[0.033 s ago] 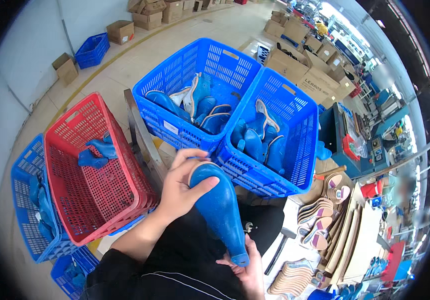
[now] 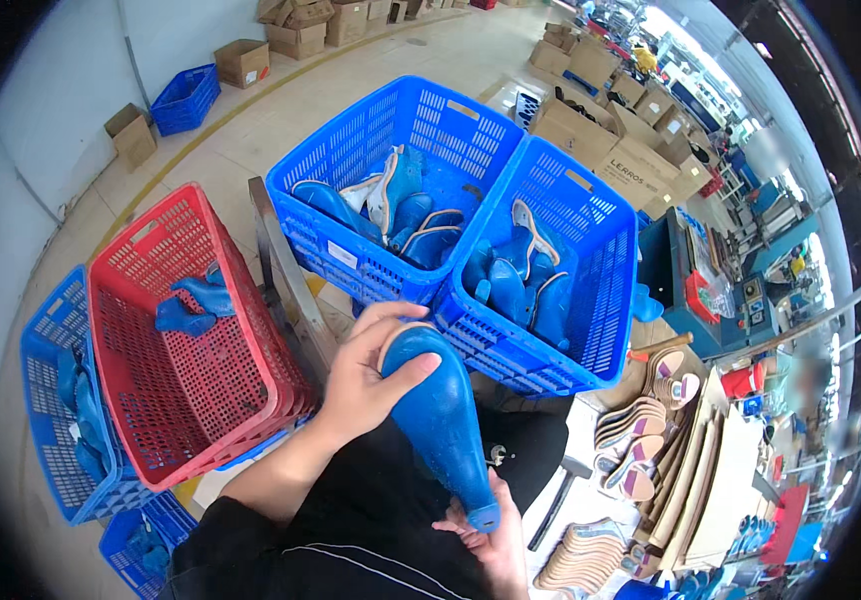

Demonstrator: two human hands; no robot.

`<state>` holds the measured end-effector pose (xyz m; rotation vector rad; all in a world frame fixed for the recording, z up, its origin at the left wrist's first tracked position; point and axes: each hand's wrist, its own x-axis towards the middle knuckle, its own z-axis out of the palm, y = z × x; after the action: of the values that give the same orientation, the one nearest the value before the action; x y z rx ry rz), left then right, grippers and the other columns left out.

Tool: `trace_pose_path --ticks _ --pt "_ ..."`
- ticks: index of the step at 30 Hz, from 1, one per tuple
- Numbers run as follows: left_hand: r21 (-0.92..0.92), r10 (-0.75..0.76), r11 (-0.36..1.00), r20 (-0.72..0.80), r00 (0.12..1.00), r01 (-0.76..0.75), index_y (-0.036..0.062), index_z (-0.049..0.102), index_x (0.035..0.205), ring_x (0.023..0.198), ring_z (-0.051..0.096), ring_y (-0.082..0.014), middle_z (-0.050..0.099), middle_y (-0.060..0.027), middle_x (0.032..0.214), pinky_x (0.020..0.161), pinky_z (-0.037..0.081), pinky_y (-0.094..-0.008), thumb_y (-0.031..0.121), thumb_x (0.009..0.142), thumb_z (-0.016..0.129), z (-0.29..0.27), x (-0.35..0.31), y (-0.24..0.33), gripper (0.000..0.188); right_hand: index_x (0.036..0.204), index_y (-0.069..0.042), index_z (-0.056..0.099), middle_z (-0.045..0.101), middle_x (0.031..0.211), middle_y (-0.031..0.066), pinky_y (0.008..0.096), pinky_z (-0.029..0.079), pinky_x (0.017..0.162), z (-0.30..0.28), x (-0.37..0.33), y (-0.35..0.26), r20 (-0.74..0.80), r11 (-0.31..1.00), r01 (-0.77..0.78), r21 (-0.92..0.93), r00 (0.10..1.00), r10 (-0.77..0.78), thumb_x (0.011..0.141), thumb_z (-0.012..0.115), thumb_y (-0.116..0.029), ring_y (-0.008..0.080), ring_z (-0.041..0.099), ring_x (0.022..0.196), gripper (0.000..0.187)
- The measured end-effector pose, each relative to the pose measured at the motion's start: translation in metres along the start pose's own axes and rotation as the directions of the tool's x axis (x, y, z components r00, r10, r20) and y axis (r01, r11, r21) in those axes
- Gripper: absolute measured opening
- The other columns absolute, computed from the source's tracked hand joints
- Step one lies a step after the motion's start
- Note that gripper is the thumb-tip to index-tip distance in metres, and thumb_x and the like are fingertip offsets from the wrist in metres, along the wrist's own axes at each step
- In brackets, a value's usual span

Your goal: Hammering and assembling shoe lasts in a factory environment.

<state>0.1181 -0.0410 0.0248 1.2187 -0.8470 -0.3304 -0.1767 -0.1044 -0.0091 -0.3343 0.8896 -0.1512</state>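
Observation:
A glossy blue shoe last (image 2: 438, 425) lies slantwise over my lap, held in both hands. My left hand (image 2: 359, 375) is closed round its broad upper end, thumb flat on the blue surface and fingers behind. A thin pale edge, perhaps an insole, shows along that end. My right hand (image 2: 499, 540) grips the narrow lower end from below; part of its fingers is hidden. Just beyond my left hand stand two blue crates, the left crate (image 2: 351, 262) and the right crate (image 2: 591, 350), both containing blue lasts, some with pale insoles attached.
To the left, a red crate (image 2: 176, 400) holds a few blue lasts, beside another blue crate (image 2: 41, 420). At right, a bench carries a hammer (image 2: 557, 500), stacked insoles (image 2: 583, 560) and long pale sheets (image 2: 686, 480). Cardboard boxes (image 2: 641, 165) stand farther back.

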Motion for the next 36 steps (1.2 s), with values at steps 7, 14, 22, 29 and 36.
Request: trace_pose_path --ticks 7,14,22,29,36 --pt "-0.202 -0.226 0.954 0.011 0.974 0.223 0.0019 0.069 0.127 0.106 0.066 -0.0098 0.072 -0.0037 0.114 0.097 0.052 -0.0285 0.025 0.106 0.074 0.006 0.007 -0.005 0.032 0.115 0.009 0.058 0.053 0.067 0.0114 0.0567 0.066 0.086 0.005 0.014 0.0 0.07 0.998 -0.017 0.067 0.997 0.012 0.114 0.038 -0.052 0.0213 0.052 0.055 0.064" --pt "-0.548 -0.07 0.792 0.359 0.931 0.271 0.0095 0.034 0.161 0.136 0.061 -0.0464 0.059 -0.0281 0.147 0.112 0.051 -0.059 0.069 0.097 0.067 -0.014 0.031 -0.001 0.094 0.119 0.008 0.058 0.058 0.074 0.0152 0.0569 0.066 0.081 0.028 0.002 -0.01 -0.046 0.989 0.066 -0.135 0.996 -0.073 0.114 0.04 -0.054 0.024 0.057 0.059 0.064" --pt "-0.618 0.131 0.718 0.573 0.809 0.321 0.0006 0.043 0.157 0.124 0.063 -0.038 0.06 -0.0244 0.134 0.111 0.048 -0.055 0.107 0.076 0.029 -0.007 0.015 -0.001 0.135 0.136 -0.005 0.066 0.076 0.092 0.014 0.0344 0.062 0.074 0.076 -0.022 -0.003 -0.093 0.935 -0.055 -0.351 0.995 0.023 0.116 0.039 -0.056 0.024 0.071 0.069 0.061" --pt "-0.453 0.182 0.821 0.784 0.593 0.347 -0.0002 0.057 0.125 0.108 0.061 -0.0216 0.058 -0.0094 0.113 0.095 0.048 -0.0363 0.104 0.076 0.051 0.011 0.01 0.034 0.115 0.151 -0.006 0.052 0.073 0.09 0.0145 0.0412 0.065 0.075 0.05 -0.018 0.015 -0.187 0.899 -0.082 -0.431 0.982 0.0 0.115 0.043 -0.053 0.0241 0.071 0.071 0.06" --pt "-0.665 0.525 0.733 0.687 0.503 0.144 0.0074 0.061 0.105 0.088 0.058 -0.025 0.058 -0.0062 0.098 0.078 0.041 -0.0385 0.093 0.08 0.064 0.027 -0.011 0.049 0.089 0.141 -0.006 0.055 0.07 0.086 0.0125 0.0401 0.063 0.07 0.045 -0.013 0.02 -0.141 0.894 -0.105 -0.435 0.989 0.047 0.114 0.044 -0.056 0.0229 0.068 0.068 0.058"
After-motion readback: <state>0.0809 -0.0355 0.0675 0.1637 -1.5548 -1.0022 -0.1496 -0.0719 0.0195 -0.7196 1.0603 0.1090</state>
